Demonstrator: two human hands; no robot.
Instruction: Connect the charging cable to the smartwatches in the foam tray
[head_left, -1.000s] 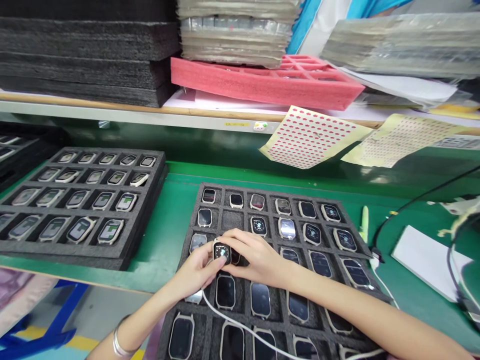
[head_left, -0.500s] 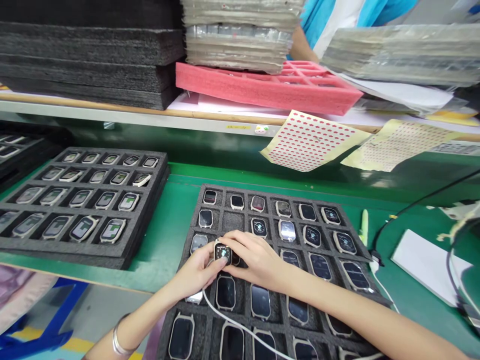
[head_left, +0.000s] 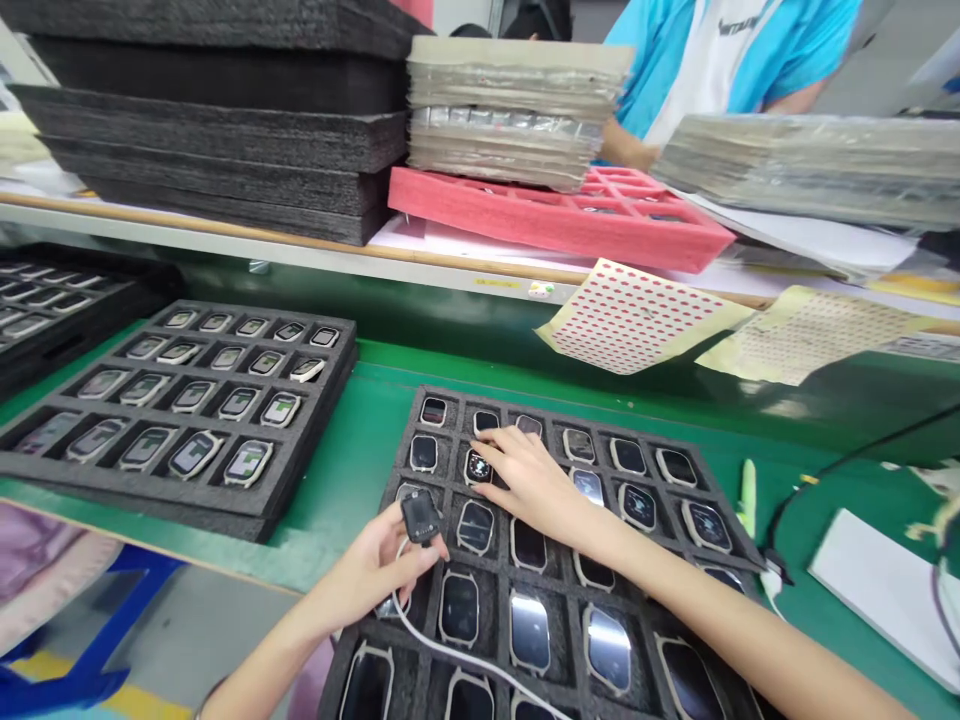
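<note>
My right hand [head_left: 529, 475] has its fingers around a lit smartwatch [head_left: 478, 467], at a compartment in the second row of the dark foam tray [head_left: 431, 620]. My left hand [head_left: 375, 560] grips a small black square charger [head_left: 420, 515] with a white cable [head_left: 480, 655] running down and right from it. The charger is raised over the tray's left side. Around both hands, smartwatches such as this dark-screened one [head_left: 459, 607] lie face up in their compartments; a few screens are lit or reflect light.
Another stack of foam trays with watches [head_left: 345, 350] stands to the left. Above is a shelf edge [head_left: 315, 255] bearing black foam blocks [head_left: 217, 170], a pink foam tray [head_left: 540, 225] and plastic trays [head_left: 517, 110]. Dotted sticker sheets [head_left: 637, 315] hang from it. A person in blue sits behind.
The watch has left the charger in my left hand; my right hand has carried it up to the second-row compartment. The left hand keeps the charger, turned to show its black face.
</note>
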